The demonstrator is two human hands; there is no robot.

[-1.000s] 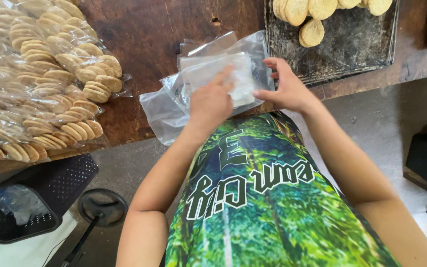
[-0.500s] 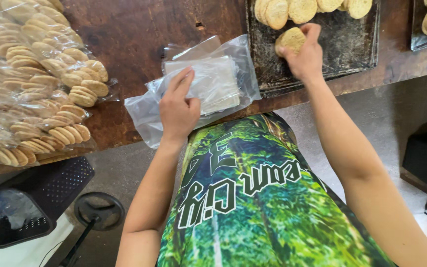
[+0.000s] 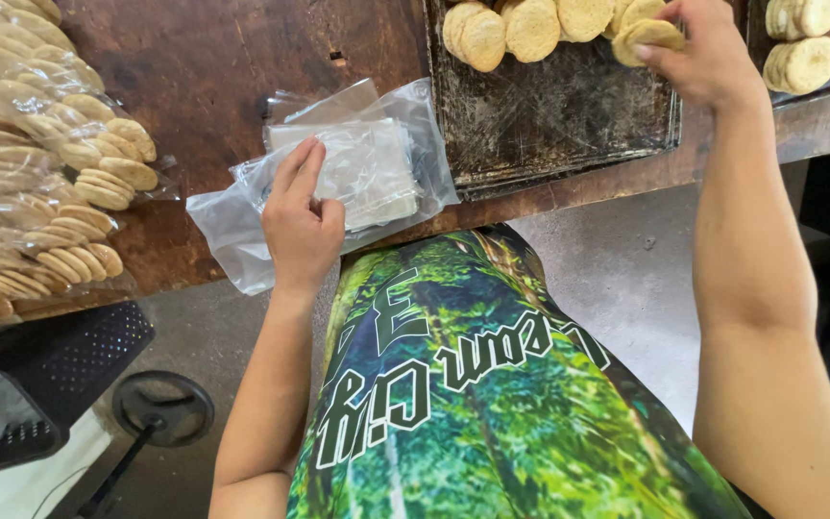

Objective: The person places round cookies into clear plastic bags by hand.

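Here your left hand (image 3: 302,229) lies flat on the stack of clear plastic bags (image 3: 362,173), its grip apart, fingers (image 3: 300,168) stretched over the top bag and holding nothing. The stack sits at the near edge of the dark wooden desk (image 3: 213,86), directly under that hand. Your right hand (image 3: 708,53) reaches up over the dark baking tray (image 3: 549,125), well apart from the left, and its grip is clamped on a couple of round pale biscuits (image 3: 647,34) pinched edge-on between thumb and fingers. More biscuits (image 3: 506,29) lie on the tray just left of that grip. Far off to the left of your left hand, bagged biscuits (image 3: 40,163) are piled on the desk.
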